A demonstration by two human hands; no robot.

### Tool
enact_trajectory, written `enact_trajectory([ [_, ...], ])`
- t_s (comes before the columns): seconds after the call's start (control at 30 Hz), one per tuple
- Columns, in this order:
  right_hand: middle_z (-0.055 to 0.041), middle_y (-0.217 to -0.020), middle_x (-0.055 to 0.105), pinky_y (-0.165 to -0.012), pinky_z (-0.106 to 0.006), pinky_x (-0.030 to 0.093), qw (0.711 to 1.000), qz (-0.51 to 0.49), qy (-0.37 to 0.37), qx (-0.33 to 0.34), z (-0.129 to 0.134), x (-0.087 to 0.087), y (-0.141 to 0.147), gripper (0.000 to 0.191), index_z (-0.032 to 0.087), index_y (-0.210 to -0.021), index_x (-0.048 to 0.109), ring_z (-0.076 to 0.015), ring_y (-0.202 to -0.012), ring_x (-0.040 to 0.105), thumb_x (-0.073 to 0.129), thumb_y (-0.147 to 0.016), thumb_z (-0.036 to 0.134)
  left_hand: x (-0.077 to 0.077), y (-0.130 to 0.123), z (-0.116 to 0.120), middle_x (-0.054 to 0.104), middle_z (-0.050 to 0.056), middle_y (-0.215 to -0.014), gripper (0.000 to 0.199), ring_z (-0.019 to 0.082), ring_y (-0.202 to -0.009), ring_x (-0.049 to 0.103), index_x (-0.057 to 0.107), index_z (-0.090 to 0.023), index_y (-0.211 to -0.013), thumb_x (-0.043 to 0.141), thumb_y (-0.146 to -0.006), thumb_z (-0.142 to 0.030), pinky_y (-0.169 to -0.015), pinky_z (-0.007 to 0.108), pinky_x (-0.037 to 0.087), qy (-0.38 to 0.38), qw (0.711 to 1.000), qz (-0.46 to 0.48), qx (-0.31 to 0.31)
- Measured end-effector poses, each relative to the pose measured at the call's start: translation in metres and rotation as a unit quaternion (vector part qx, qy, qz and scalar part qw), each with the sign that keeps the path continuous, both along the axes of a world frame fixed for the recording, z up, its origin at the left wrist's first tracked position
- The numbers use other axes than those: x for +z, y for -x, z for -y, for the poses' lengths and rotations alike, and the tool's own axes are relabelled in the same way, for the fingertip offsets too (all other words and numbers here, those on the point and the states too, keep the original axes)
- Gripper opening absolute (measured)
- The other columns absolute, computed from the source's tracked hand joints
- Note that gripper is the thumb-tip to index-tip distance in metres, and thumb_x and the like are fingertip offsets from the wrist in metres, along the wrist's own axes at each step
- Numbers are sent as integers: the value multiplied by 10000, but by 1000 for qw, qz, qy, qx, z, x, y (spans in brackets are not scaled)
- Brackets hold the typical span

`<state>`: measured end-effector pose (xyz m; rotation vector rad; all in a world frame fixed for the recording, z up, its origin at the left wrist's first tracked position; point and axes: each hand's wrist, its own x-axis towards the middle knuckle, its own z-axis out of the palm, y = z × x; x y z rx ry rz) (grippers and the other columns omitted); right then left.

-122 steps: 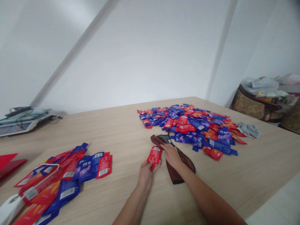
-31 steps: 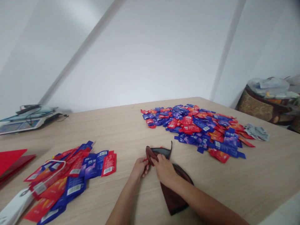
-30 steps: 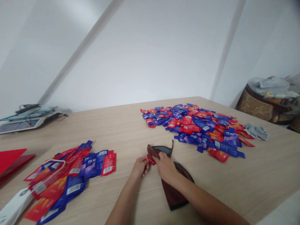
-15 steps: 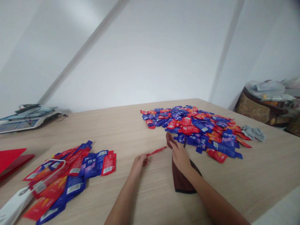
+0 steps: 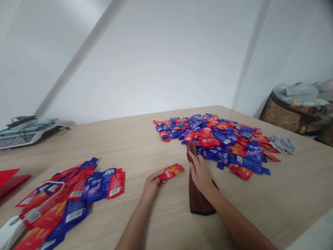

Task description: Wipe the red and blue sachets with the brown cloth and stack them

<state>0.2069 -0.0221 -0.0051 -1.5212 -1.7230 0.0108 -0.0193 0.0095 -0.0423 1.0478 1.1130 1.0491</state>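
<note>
Pinched in my left hand (image 5: 153, 181) is a red sachet (image 5: 173, 171) with an orange picture on its face, held just over the table. My right hand (image 5: 201, 173) grips a brown cloth (image 5: 199, 199) with a dark hem; its upper end is bunched between thumb and fingers, and the rest hangs or lies below the palm. Right behind this hand spreads a big heap of red and blue sachets (image 5: 208, 133). A smaller group of the same sachets (image 5: 74, 194) lies to the left, several overlapping.
A white tag with a loop (image 5: 13, 229) lies over the left sachets, near a red folded item (image 5: 14, 182). At the back left sits a scale (image 5: 26, 135) with papers on it. Grey gloves or cloth (image 5: 282, 144) lie at the right, before a patterned chair (image 5: 283, 113) piled with bags.
My left hand has turned the red sachet from edge-on to face-up. My right hand keeps the brown cloth, its top end now more upright. The view has shifted slightly right.
</note>
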Motion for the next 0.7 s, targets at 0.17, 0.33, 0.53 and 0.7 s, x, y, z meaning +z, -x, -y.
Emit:
enact_trajectory([
  [0.17, -111, -1178, 456, -929, -401, 412, 984, 92, 57, 141, 21, 1, 44, 570, 231, -1403, 299, -243, -1101, 435, 368, -846, 133, 3, -5, 2, 664, 61, -728, 352, 147, -622, 570, 647, -91, -971, 575, -674, -266, -590, 259, 422, -59, 995, -72, -22],
  [0.33, -107, -1143, 492, -890, -368, 407, 956, 201, 145, 159, 17, -9, 66, 507, 221, -1303, 454, -251, -1074, 411, 425, -811, 101, -8, -12, 2, 640, 4, -763, 321, 148, -706, 586, 553, -152, -933, 621, -620, -169, -635, 242, 424, -153, 981, -115, -10],
  [0.53, -106, -1131, 497, -875, -339, 380, 962, 203, 174, 58, -11, -18, 25, 450, 262, -1250, 522, -247, -1042, 421, 412, -842, 110, -16, -11, 0, 517, -90, -565, 365, 80, -477, 459, 469, -173, -950, 617, -617, -150, -476, 188, 310, -105, 991, -76, -25],
  [0.7, -127, -1096, 512, -893, -351, 357, 961, 196, 196, -23, -14, -14, 3, 458, 230, -1236, 553, -262, -1046, 425, 419, -824, 82, -8, -2, 2, 479, -108, -544, 416, 56, -427, 412, 461, -160, -972, 642, -597, -137, -445, 176, 288, -72, 994, -68, -44],
])
